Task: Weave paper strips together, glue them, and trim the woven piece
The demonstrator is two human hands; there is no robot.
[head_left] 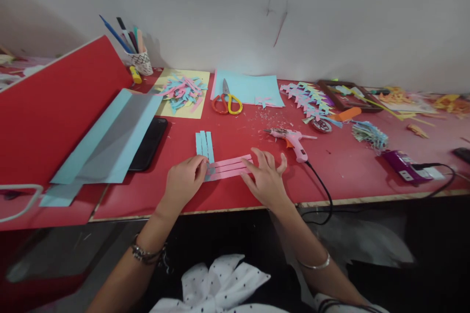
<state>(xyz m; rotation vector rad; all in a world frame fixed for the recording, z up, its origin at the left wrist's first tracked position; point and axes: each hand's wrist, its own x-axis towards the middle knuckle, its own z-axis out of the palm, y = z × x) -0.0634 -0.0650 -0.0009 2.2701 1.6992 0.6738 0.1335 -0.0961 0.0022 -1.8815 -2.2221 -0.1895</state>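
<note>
Three pink paper strips [231,167] lie side by side on the red table in front of me. Light-blue paper strips [204,145] run away from their left end at roughly a right angle. My left hand [187,178] is closed at the corner where both colours meet, fingertips pinched on the paper; the exact grip is partly hidden. At the right end of the pink strips is my right hand [267,178], fingers spread, with thumb and fingertips at the strip ends. A pink glue gun [290,140] lies beyond my right hand.
Scissors [226,100] rest by blue paper sheets [253,88]. Cut strips [183,90] are heaped on yellow paper. A phone [150,144], folded blue sheets [110,142] and a red panel [62,117] stand left. The glue gun's cord [325,190] hangs over the table edge.
</note>
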